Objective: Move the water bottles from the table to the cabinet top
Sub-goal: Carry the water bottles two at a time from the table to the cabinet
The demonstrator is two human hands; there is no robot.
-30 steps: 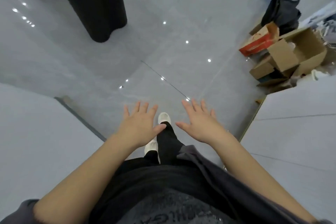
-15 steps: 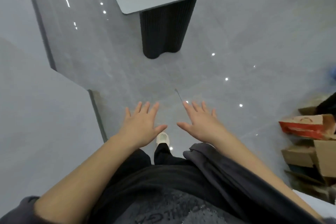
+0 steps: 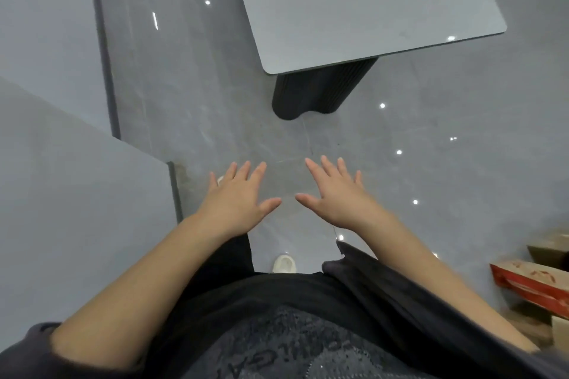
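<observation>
- Closest to us is our dark grey top (image 3: 277, 332) with some lettering on it, and both bare forearms stick out forward from pushed-up sleeves.
- One white shoe (image 3: 284, 264) peeks out below, standing on the floor.
- Our left hand (image 3: 237, 197) is out in front, palm down, fingers straight and spread, holding nothing.
- Our right hand (image 3: 335, 197) is just beside it, same deal: flat, fingers fanned, nothing in it. The thumbs point at each other but don't touch.
- Off at the right edge there's a red-and-white cardboard box (image 3: 532, 283) among other brown cartons.
- On the left a pale grey flat surface (image 3: 77, 194) runs past our left arm.
- The glossy grey tile floor (image 3: 215, 120) shows little ceiling-light reflections.
- Farther ahead stands the desk (image 3: 363, 3), a grey rounded-corner top on a black ribbed pedestal (image 3: 317, 92), well apart from both hands.
- Where the water bottles are, we can't tell from this view.
</observation>
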